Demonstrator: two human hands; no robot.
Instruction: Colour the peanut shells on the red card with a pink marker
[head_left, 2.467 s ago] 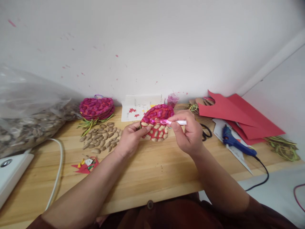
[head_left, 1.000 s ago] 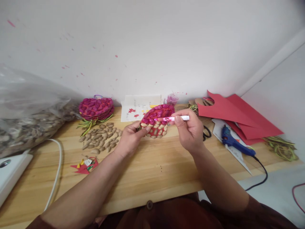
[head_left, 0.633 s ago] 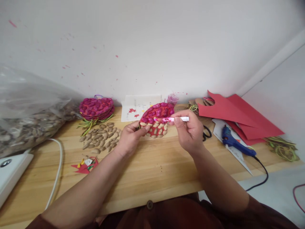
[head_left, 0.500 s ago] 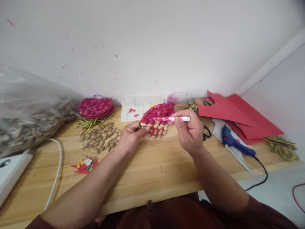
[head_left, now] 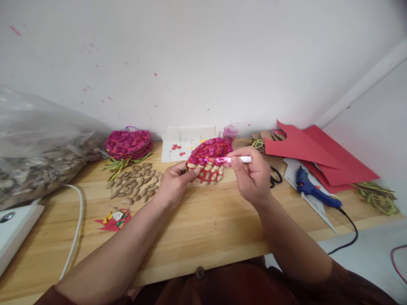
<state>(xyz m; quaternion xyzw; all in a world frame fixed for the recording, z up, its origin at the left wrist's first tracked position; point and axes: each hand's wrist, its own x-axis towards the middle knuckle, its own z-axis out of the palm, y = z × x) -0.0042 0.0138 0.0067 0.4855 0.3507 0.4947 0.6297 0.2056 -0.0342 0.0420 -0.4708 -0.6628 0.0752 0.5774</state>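
Observation:
A red disc covered in peanuts (head_left: 212, 157) is held up by my left hand (head_left: 176, 182), thumb on its front and fingers behind. Its upper peanuts are magenta; the lower ones keep their plain shell colour. My right hand (head_left: 252, 173) pinches a white-handled paintbrush (head_left: 244, 159), stained magenta toward its tip. That tip lies against the peanuts near the border between painted and plain ones. A clear cup (head_left: 230, 132) smeared with magenta stands behind the disc.
Left are loose peanuts (head_left: 135, 184), a stack of magenta peanut discs (head_left: 129, 144), paper scraps (head_left: 114, 219), a bag of peanuts (head_left: 41, 165) and a white power strip (head_left: 19, 233). Right are red paper sheets (head_left: 327, 156), a blue glue gun (head_left: 313, 190) with its cord, and black scissor handles (head_left: 276, 177).
My right hand and the paintbrush have shifted slightly down and left across the disc. My left hand and the disc stay about where they were.

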